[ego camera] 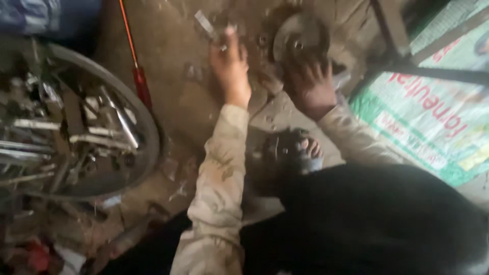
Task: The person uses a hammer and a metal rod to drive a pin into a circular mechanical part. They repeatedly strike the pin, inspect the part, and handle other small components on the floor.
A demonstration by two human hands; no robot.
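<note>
Head cam, blurred w/ motion. L hand (230, 63) is seen stretched out over the dirt floor (173, 46), fingers bent around a small metal part (206, 23) at the fingertips; grip looks closed on it, though blur hides detail. R hand (310, 84) is laid fingers-spread, open, on the lower edge of a round metal disc (298, 38) lying flat on the floor, just right of the L hand. Both arms are covered by pale stained sleeves. A foot in a sandal (298, 153) is seen below the hands, between the forearms. To the left, well apart, a big round tray (147, 122) filled w/ tools & metal bits is seen, w/ a red-handled screwdriver (138, 76) beside its rim. A green printed sack (433, 122) is spread at right.
</note>
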